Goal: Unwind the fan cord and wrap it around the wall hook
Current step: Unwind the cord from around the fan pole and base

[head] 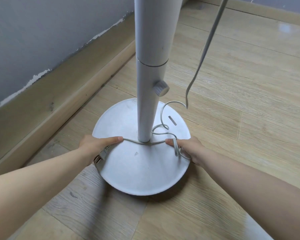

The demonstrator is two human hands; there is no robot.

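Note:
A white fan pole [150, 84] rises from a round white base [142, 170] on the wooden floor. The grey-white cord [161, 116] hangs from above on the right, loops over the base and runs taut across the front of the pole's foot. My left hand [97, 144] grips the cord's plug end at the base's left edge; the plug [102, 155] shows under my palm. My right hand [187, 148] holds the cord on the right side, with a loop hanging over its fingers. No wall hook is in view.
A grey wall [42, 40] with a wooden skirting board [50, 101] runs along the left, close to the base. A height knob [161, 88] sticks out of the pole. Wooden floor [249, 118] stretches right and behind the fan.

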